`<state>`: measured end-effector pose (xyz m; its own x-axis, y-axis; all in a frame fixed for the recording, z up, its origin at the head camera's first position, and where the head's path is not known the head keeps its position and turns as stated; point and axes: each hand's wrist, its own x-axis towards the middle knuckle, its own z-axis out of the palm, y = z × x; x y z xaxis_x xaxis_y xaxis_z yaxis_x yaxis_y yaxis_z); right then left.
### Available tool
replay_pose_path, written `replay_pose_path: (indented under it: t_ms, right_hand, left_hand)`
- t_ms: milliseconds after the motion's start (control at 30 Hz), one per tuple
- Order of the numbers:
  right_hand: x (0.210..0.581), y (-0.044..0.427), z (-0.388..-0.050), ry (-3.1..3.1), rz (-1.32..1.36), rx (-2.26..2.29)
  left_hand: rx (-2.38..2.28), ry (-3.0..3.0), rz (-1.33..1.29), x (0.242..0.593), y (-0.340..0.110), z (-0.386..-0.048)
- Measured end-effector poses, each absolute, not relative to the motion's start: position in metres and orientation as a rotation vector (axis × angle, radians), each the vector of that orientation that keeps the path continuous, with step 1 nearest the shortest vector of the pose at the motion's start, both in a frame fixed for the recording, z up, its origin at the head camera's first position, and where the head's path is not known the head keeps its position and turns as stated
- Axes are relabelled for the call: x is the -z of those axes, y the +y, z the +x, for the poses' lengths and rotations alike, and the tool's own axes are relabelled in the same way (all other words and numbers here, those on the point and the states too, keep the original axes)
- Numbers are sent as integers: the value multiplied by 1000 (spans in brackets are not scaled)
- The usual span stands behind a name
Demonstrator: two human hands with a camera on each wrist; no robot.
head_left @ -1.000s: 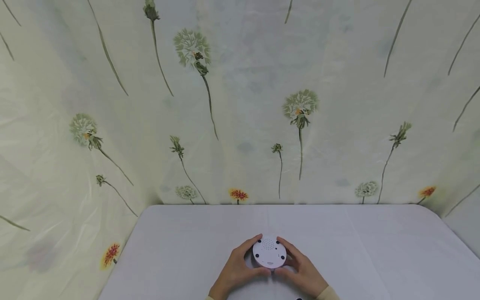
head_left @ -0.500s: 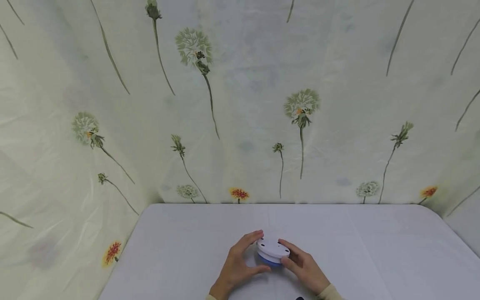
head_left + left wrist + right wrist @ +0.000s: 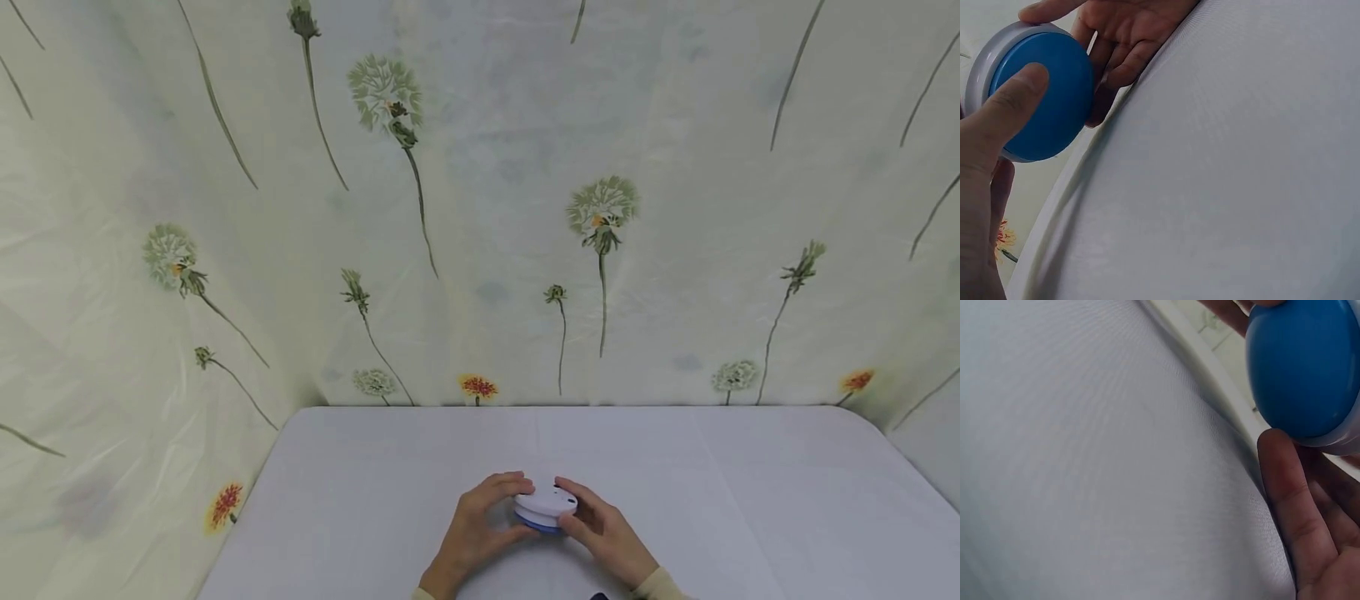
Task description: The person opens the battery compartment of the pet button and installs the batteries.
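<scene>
A round buzzer button with a white body and a blue domed cap is held blue side down over the table. Its white underside with dark feet faces up in the head view. My left hand pinches it from the left. In the left wrist view the left thumb lies across the blue cap. From the right, my right hand grips the rim between thumb and fingers. The right wrist view shows a right-hand digit touching the edge beside the blue cap.
A white cloth covers the table. At the bottom edge of the head view a small dark thing is mostly cut off. Behind the table hangs a pale curtain printed with dandelions, and it also runs along the left side.
The button has tilted from its underside facing the camera to nearly flat, so the blue cap shows below. The left thumb and fingers opened off it, then closed on it again.
</scene>
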<state>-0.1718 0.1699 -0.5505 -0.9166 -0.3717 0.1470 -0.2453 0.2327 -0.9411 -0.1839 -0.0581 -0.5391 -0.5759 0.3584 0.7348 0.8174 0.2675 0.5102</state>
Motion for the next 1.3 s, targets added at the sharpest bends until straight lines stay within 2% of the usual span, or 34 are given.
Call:
replay_pose_path:
  t_ms: [67,200,367,567,900,1033,1167,1300]
  right_hand:
    - [552,169,-172,2377,-600,1816]
    - [555,170,-171,2431,-769,1875]
    - [555,170,-170,2565,-979,1839]
    - [559,170,-170,2586,-1049,1828]
    - [560,169,-170,2619,-1203,1877]
    - [559,168,-169,2670,-1144,1868]
    - [557,167,-167,2726,-943,1877]
    - [557,167,-168,2670,-756,1956]
  left_hand:
    - [1279,-2045,-1040,532,-58,-181]
    - [1309,-2034,-1004,527,-58,-180]
    - [1368,-2062,-983,542,-58,-186]
    - [1495,-2135,-968,561,-59,-192]
    - [1464,-2112,-1025,558,-59,-189]
    - [1540,-2125,-1015,550,-59,-185]
    - [1634,-2121,-1029,540,-58,-181]
    - [1498,-2168,-1037,542,-57,-183]
